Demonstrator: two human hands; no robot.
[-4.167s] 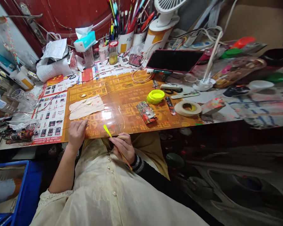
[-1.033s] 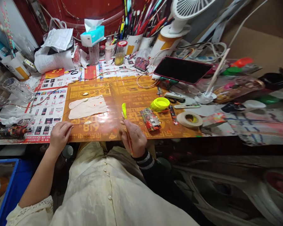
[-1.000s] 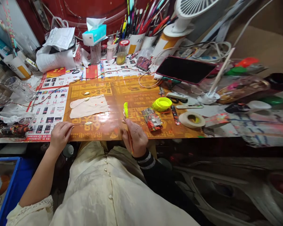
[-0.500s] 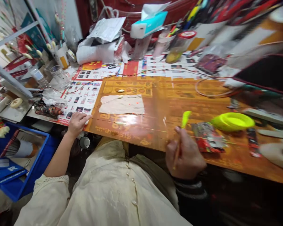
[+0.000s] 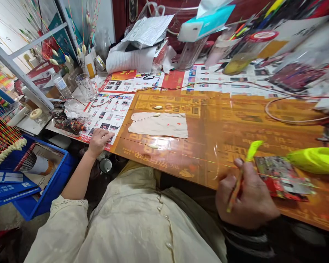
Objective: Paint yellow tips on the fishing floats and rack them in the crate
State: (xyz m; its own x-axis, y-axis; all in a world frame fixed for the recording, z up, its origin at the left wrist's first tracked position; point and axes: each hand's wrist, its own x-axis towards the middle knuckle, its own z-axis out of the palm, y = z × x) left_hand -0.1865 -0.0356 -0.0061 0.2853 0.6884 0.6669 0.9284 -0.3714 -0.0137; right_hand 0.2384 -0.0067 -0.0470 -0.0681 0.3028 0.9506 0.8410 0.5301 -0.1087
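Note:
My left hand (image 5: pixel 98 142) rests at the desk edge, its fingers pinching a long thin stem (image 5: pixel 134 141) that carries a cream fishing-float body (image 5: pixel 153 146). Two more cream float bodies (image 5: pixel 158 107) lie on stems above a crumpled cream cloth (image 5: pixel 159 125). My right hand (image 5: pixel 246 193) grips an orange-handled brush (image 5: pixel 237 186) with a neon yellow tip, beside a painted scrap packet (image 5: pixel 282 177). A neon yellow roll (image 5: pixel 315 160) lies to its right. Both hands are over a glossy orange printed mat (image 5: pixel 208 153).
A blue crate (image 5: pixel 41 171) sits below the desk at left, and striped float sticks (image 5: pixel 2 146) hang beside it. A glass tumbler (image 5: pixel 86 87), plastic bottle (image 5: pixel 59 86), papers (image 5: pixel 142 44), a jar (image 5: pixel 249 47) and a tissue box (image 5: pixel 205 22) stand along the back.
The view has swung left, so the desk sits further right and my right hand appears at lower right. My left hand has dropped to the desk edge. Both hands keep their holds.

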